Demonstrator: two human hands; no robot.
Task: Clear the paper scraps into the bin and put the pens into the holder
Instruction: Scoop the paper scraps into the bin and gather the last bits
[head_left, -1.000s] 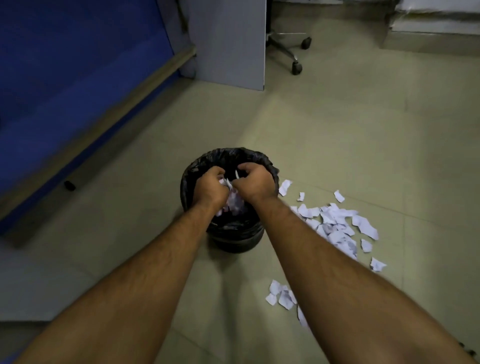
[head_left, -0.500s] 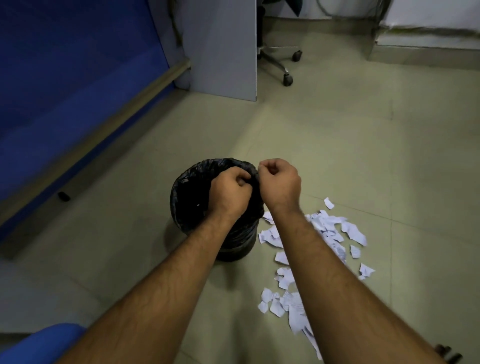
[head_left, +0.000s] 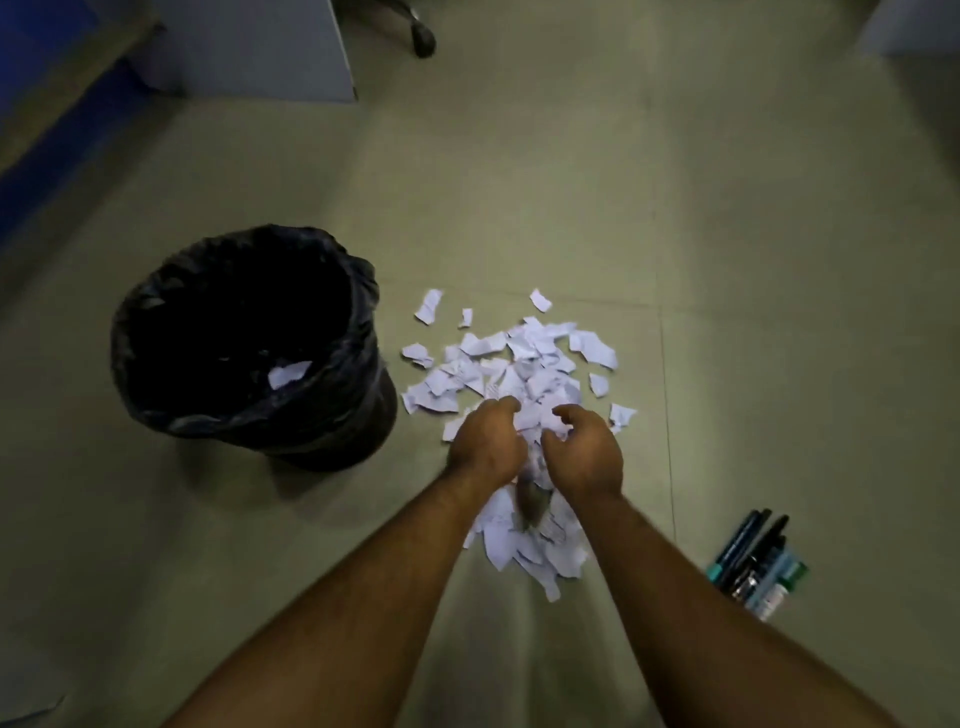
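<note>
Head view, looking down at a tiled floor (head_left: 571, 171). A round bin (head_left: 332, 415) lined with a black plastic bag (head_left: 358, 291) stands upright on the floor and serves as the landmark. Inside the bin, one white scrap (head_left: 289, 373) lies on the liner near the bottom; the rest of the interior is too dark to read.

Just to the right of the bin, a pile of torn white paper scraps (head_left: 514, 364) is spread on the floor, with a few loose pieces at its far edge and a second cluster nearer the person.

Both bare forearms reach from the lower edge of the frame to the pile, right of the bin. The left hand (head_left: 485, 444) has its fingers curled inward over the scraps, knuckles up. The right hand (head_left: 584, 449) sits just beside it, fingers bent and partly spread, thumb toward the left hand. Scraps show between the two hands; whether either hand actually grips paper cannot be told, since the palms face down.

Well to the right of the bin, beyond the pile, several pens and markers (head_left: 756, 564) lie side by side on the floor. Behind the bin, a grey panel (head_left: 270, 57) and a chair castor (head_left: 422, 37) are visible.
</note>
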